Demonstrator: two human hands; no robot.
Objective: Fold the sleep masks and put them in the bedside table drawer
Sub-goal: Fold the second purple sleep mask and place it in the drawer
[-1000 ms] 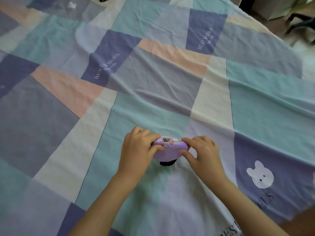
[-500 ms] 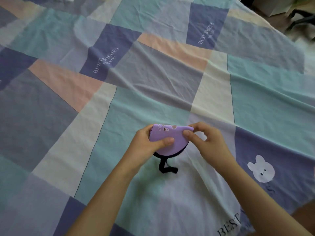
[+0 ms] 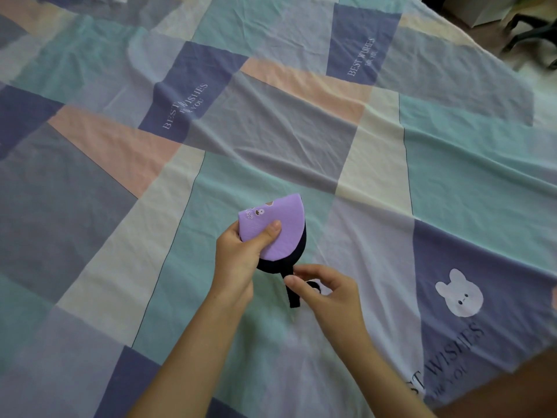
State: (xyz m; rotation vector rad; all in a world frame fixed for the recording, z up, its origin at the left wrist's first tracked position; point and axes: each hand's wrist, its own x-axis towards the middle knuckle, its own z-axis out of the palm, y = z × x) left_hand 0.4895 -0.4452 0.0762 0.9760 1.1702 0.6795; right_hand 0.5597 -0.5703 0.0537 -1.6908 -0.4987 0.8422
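A purple sleep mask (image 3: 281,220) with a small cartoon print and black backing is folded in half and held upright above the bed. My left hand (image 3: 241,257) grips its lower left part, thumb pressed across the purple face. The mask's black elastic strap (image 3: 293,292) hangs down from the black edge. My right hand (image 3: 324,289) pinches that strap just below the mask. No drawer or bedside table is in view.
A patchwork bedsheet (image 3: 271,131) in teal, lilac, peach and navy covers the whole bed, with a white bunny print (image 3: 458,294) at the right. Black chair legs (image 3: 530,28) stand on the floor past the bed's far right corner.
The mask has been lifted off the sheet and turned upright in my left hand. My right hand has left the mask's top edge and moved down to pinch the hanging strap.
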